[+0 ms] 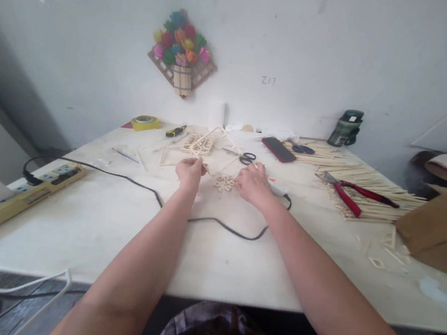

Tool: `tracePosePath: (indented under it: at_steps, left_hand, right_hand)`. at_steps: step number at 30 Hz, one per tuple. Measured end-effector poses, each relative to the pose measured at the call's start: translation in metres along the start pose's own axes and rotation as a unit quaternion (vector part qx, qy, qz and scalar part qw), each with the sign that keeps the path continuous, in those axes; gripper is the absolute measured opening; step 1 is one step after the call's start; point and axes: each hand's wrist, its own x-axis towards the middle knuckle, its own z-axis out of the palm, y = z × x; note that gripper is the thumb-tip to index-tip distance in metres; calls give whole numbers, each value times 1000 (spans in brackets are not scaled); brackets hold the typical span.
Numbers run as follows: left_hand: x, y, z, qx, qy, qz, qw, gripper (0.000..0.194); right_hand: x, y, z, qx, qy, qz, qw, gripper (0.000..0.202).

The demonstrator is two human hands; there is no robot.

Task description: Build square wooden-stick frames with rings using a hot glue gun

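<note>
My left hand (189, 175) pinches the lower left side of a square frame of thin wooden sticks (227, 162), which is tilted up on one corner. Just right of that corner, a small openwork piece of short sticks (224, 183) is close to the tabletop. My right hand (253, 184) has its fingers curled with the tips at this piece's right edge. Behind the right hand shows part of a white tool with a black cord, perhaps a glue gun (279, 190). Beyond my left hand are a stick lattice (198, 143) and another thin frame (168, 157).
Black-handled scissors (247, 158), a phone (279, 149) and a utility knife (176, 131) lie at the back. Red-handled pliers (347, 194) rest on many wooden sticks (388, 186). A black cord (223, 224) crosses the table from the power strip (25, 199).
</note>
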Motion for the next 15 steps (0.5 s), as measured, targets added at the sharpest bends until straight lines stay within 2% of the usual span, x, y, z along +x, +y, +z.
tracePosePath:
  at_steps: [6,11,13,15]
  left_hand:
    - [-1,-1,0,-16,-3,-4,1000,21]
    - [0,-2,0,-5,-8,4,1000,22]
    - [0,-2,0,1,-8,3,1000,22]
    - [1,-2,-1,25,-4,10,1000,22]
  right_hand:
    - [9,-2,12,-37,8,-36,999,24]
    - [11,-3,12,-46,12,-46,998,25]
    - [11,-2,10,-23,25,-31,999,24]
    - [10,0,7,38,41,12,998,23]
